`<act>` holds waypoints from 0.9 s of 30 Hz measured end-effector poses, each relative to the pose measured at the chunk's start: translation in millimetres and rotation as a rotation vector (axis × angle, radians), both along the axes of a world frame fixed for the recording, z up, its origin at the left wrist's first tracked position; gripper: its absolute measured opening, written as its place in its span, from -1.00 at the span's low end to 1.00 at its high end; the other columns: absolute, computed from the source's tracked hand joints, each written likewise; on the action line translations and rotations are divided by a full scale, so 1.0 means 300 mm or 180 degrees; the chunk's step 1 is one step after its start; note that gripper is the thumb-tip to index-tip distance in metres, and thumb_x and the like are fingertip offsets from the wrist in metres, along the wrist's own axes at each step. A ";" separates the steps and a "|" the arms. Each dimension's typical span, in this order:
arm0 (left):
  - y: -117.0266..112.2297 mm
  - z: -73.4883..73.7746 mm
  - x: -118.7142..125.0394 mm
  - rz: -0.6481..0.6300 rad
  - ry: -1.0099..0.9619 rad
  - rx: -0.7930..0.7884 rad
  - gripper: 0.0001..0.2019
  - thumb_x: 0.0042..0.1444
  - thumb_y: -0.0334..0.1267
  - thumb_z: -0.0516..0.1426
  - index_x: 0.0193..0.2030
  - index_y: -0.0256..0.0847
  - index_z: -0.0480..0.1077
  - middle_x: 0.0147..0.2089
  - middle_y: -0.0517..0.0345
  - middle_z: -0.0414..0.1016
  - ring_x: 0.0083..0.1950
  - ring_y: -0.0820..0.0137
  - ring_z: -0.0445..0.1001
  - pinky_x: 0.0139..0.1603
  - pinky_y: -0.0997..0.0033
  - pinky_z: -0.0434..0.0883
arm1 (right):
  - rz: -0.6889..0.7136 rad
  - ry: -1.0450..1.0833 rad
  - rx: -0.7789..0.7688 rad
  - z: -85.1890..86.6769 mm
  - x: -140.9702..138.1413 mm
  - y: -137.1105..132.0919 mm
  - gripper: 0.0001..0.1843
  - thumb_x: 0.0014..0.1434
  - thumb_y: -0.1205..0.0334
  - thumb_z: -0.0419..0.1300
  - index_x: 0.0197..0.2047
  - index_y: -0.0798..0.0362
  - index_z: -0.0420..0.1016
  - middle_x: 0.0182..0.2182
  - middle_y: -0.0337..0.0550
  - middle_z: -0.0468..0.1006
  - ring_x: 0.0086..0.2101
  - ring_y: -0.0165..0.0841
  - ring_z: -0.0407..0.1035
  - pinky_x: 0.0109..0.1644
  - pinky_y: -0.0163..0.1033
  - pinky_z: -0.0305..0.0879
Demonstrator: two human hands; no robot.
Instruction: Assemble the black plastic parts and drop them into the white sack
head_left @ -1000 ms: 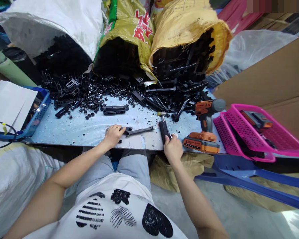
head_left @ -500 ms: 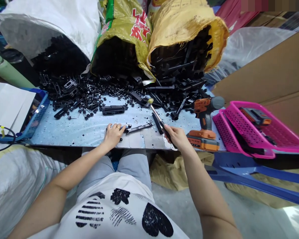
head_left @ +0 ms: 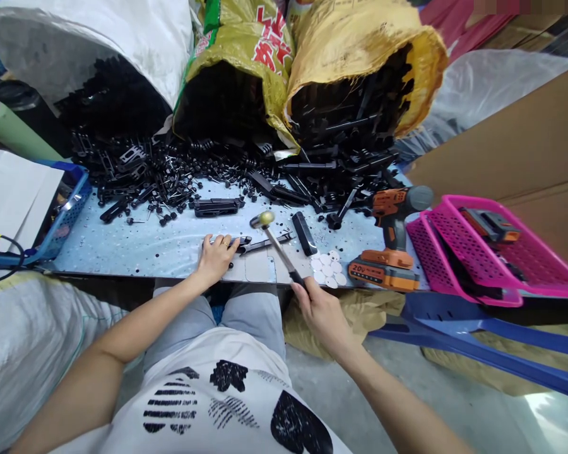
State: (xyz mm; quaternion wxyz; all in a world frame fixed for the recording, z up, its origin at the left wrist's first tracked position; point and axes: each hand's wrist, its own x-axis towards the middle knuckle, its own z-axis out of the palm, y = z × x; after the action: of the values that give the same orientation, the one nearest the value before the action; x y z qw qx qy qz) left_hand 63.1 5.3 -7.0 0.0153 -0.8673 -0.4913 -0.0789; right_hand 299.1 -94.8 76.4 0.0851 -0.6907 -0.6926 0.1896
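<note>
My right hand is wrapped round the dark grip of a small hammer. Its head, with a yellowish face, hangs over the table just above a long slim black part. At the near end of that part, my left hand has its fingers bent over a dark piece with a shiny edge, holding it down against the table. Most of that piece is hidden under the fingers. Right of the hammer head lies a black bar-shaped part, and several white discs lie near the front edge.
An orange and black cordless drill stands on the right, beside pink baskets. Heaped black parts spread before a white sack and a yellow sack. A blue basket stands at left.
My right hand has come down and toward me, with the hammer head swinging left to over the slim part. The white discs now show. My left hand stays in place.
</note>
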 end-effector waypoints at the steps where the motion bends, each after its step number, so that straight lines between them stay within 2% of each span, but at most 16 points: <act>1: -0.001 -0.001 -0.001 -0.0012 -0.0005 0.0011 -0.57 0.19 -0.49 -0.10 0.16 -0.20 0.30 0.06 -0.16 0.40 0.03 0.14 0.34 0.06 -0.03 0.17 | -0.0110 -0.0042 0.0146 0.007 0.008 0.003 -0.61 0.30 -0.09 -0.24 -0.39 -0.07 0.18 -0.58 -0.16 0.42 -0.55 -0.23 0.33 -0.47 -0.27 0.02; 4: -0.001 -0.002 -0.014 -0.0122 -0.0057 0.0042 -0.63 0.25 -0.38 -0.10 0.16 -0.25 0.30 0.08 -0.17 0.39 0.06 0.14 0.34 0.11 -0.02 0.14 | -0.0573 -0.0342 0.0430 -0.011 0.094 0.036 -0.58 0.31 -0.11 -0.23 -0.31 -0.04 0.27 -0.56 -0.13 0.41 -0.54 -0.23 0.32 -0.45 -0.26 0.01; 7: 0.003 -0.001 -0.036 -0.0308 -0.0047 0.0044 -0.62 0.29 -0.24 -0.10 0.17 -0.34 0.27 0.13 -0.22 0.35 0.11 0.12 0.31 0.14 0.03 0.14 | -0.1026 -0.0903 0.0430 -0.084 0.242 0.096 -0.53 0.30 -0.12 -0.19 -0.26 0.04 0.35 -0.55 -0.08 0.42 -0.52 -0.22 0.31 -0.42 -0.24 0.01; 9: 0.010 0.000 -0.051 -0.0410 0.0063 0.0010 -0.57 0.30 -0.17 -0.10 0.19 -0.40 0.23 0.16 -0.27 0.31 0.11 0.10 0.31 0.11 0.07 0.18 | -0.1129 -0.1290 0.0637 -0.132 0.312 0.145 -0.48 0.30 -0.12 -0.18 -0.21 0.12 0.40 -0.47 0.02 0.46 -0.43 -0.17 0.34 -0.37 -0.21 0.06; 10: 0.014 0.002 -0.057 -0.0469 0.0139 -0.0012 -0.54 0.30 -0.14 -0.10 0.21 -0.43 0.20 0.16 -0.29 0.30 0.10 0.10 0.31 0.09 0.09 0.20 | -0.1007 -0.1379 0.0868 -0.151 0.323 0.171 -0.46 0.29 -0.12 -0.17 -0.15 0.16 0.40 -0.40 0.09 0.48 -0.36 -0.14 0.36 -0.33 -0.18 0.09; 11: 0.019 0.004 -0.061 -0.0535 0.0219 -0.0029 -0.50 0.29 -0.10 -0.10 0.22 -0.46 0.17 0.16 -0.30 0.30 0.08 0.09 0.32 0.06 0.11 0.21 | -0.0734 -0.1374 0.1152 -0.165 0.313 0.200 -0.43 0.28 -0.14 -0.14 -0.08 0.20 0.39 -0.30 0.15 0.49 -0.27 -0.12 0.36 -0.26 -0.15 0.13; 13: 0.028 0.011 -0.061 -0.0664 0.0368 -0.0041 -0.42 0.28 -0.02 -0.09 0.23 -0.53 0.13 0.12 -0.33 0.32 0.04 0.08 0.34 0.00 0.14 0.24 | 0.0186 -0.1173 0.1624 -0.188 0.242 0.269 -0.35 0.24 -0.20 -0.08 0.06 0.23 0.32 -0.10 0.21 0.45 -0.10 -0.10 0.31 -0.10 -0.11 0.14; 15: 0.040 0.019 -0.054 -0.0725 0.0472 -0.0040 -0.35 0.26 0.04 -0.08 0.24 -0.56 0.11 0.07 -0.33 0.35 -0.01 0.08 0.35 -0.07 0.17 0.27 | 0.1172 -0.1006 0.1682 -0.212 0.132 0.353 -0.30 0.19 -0.27 -0.05 0.08 0.19 0.32 -0.02 0.18 0.42 -0.03 -0.11 0.27 -0.01 -0.09 0.10; 17: 0.059 0.026 -0.044 -0.0671 0.0496 -0.0049 -0.34 0.25 0.07 -0.07 0.24 -0.54 0.12 0.01 -0.31 0.39 -0.04 0.09 0.37 -0.15 0.21 0.28 | 0.1829 -0.1058 0.1416 -0.240 0.033 0.441 -0.31 0.17 -0.32 -0.07 -0.07 0.18 0.42 -0.14 0.15 0.48 -0.13 -0.13 0.32 -0.08 -0.12 0.11; 20: 0.096 0.043 -0.042 -0.0514 0.0373 -0.0124 -0.46 0.27 0.04 -0.10 0.04 -0.46 0.33 -0.14 -0.22 0.46 -0.13 0.15 0.41 -0.25 0.29 0.29 | 0.2318 -0.1165 0.0966 -0.259 -0.033 0.527 -0.27 0.17 -0.35 -0.14 -0.36 0.18 0.46 -0.43 0.05 0.50 -0.39 -0.26 0.33 -0.32 -0.22 0.06; 22: 0.105 0.067 -0.053 -0.0446 0.0145 -0.0107 -0.50 0.30 0.01 -0.14 -0.21 -0.39 0.42 -0.29 -0.13 0.47 -0.25 0.24 0.43 -0.33 0.35 0.27 | 0.2566 -0.1031 0.1039 -0.228 -0.029 0.524 -0.24 0.20 -0.35 -0.21 -0.45 0.16 0.43 -0.53 0.00 0.46 -0.49 -0.33 0.27 -0.42 -0.24 -0.03; 24: 0.077 0.107 -0.065 -0.0609 -0.0318 0.0067 -0.47 0.31 0.01 -0.19 -0.40 -0.32 0.39 -0.43 -0.04 0.43 -0.38 0.33 0.40 -0.41 0.39 0.23 | 0.2926 -0.0612 0.1353 -0.149 -0.012 0.471 -0.25 0.24 -0.31 -0.28 -0.52 0.13 0.38 -0.59 -0.06 0.40 -0.55 -0.37 0.21 -0.45 -0.25 -0.08; 27: -0.047 0.198 -0.059 -0.1400 -0.1623 0.0257 -0.44 0.32 0.01 -0.27 -0.50 -0.25 0.30 -0.57 0.10 0.32 -0.51 0.42 0.29 -0.49 0.43 0.17 | 0.3587 0.0578 0.1557 0.015 -0.013 0.344 -0.33 0.31 -0.19 -0.30 -0.58 0.07 0.26 -0.66 -0.19 0.28 -0.60 -0.42 0.12 -0.48 -0.25 -0.09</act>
State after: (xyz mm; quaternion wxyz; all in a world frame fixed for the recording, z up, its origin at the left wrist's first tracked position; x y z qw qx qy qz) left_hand 45.3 -8.7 52.5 -0.0911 -0.9035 -0.2769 -0.3141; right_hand 295.1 8.5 80.8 0.1863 -0.1604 -0.9642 0.0992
